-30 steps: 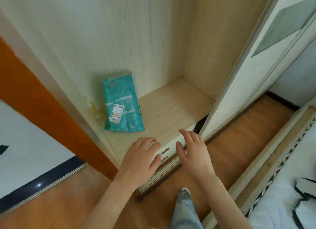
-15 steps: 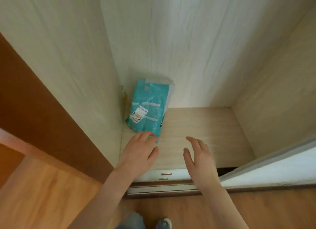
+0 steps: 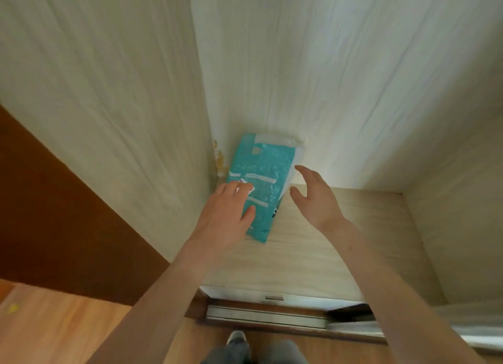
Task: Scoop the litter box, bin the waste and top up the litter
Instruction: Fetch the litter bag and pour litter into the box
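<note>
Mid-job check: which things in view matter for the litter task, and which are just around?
Job:
- teal bag, leaning in the cupboard's back left corner
- left hand, over the bag's front; contact unclear
- right hand, open beside the bag

Just around:
- cupboard shelf
- drawer handle
- shoe
- floor

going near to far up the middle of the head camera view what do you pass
Shoe → sliding door track → drawer handle → cupboard shelf → teal litter bag → cupboard back wall.
</note>
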The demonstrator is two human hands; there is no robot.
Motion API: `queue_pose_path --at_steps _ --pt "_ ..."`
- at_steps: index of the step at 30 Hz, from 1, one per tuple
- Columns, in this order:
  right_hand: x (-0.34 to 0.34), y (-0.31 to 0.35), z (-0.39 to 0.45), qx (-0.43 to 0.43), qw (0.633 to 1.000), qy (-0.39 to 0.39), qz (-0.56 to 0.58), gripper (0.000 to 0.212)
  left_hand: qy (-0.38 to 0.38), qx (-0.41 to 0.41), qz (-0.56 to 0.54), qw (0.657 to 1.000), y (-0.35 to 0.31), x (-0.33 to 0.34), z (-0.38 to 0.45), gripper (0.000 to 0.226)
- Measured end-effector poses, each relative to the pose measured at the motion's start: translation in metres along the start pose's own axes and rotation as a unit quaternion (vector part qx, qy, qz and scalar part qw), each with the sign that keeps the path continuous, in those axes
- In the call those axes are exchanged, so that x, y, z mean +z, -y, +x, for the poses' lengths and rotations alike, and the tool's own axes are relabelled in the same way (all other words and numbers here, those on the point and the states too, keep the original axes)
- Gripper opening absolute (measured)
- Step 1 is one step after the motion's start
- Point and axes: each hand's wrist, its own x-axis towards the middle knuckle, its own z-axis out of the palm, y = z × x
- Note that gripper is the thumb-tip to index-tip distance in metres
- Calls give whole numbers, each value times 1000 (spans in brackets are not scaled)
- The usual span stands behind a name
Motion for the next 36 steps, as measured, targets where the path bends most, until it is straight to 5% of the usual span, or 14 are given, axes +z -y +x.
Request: queue_pose_path --at_steps 14,22,29,36 --pt "48 -57 192 20 972 164 -169 70 -13 -146 6 989 7 18 7 51" --pt "70 -81 204 28 968 173 -179 50 -11 -201 18 979 4 32 -15 50" --pt "73 -64 182 -92 974 146 -149 35 -6 -209 34 977 -4 27 -15 48" --pt "67 -42 148 -297 929 122 -182 14 -9 -191 40 981 -8 19 -10 46"
